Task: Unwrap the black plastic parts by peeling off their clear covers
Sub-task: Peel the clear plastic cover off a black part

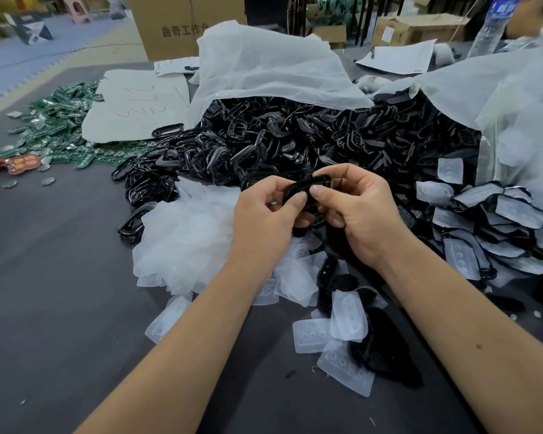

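Together, two hands (left (265, 211), right (355, 208)) pinch one black part (304, 186) above countless heaped parts (295, 136).

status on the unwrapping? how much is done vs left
Done: a large heap of bare black plastic frames spills from the white bag, with peeled clear covers piled at the left. In hand: the left hand and right hand both pinch one black plastic part. Left: a pile of still-covered parts lies at the right.
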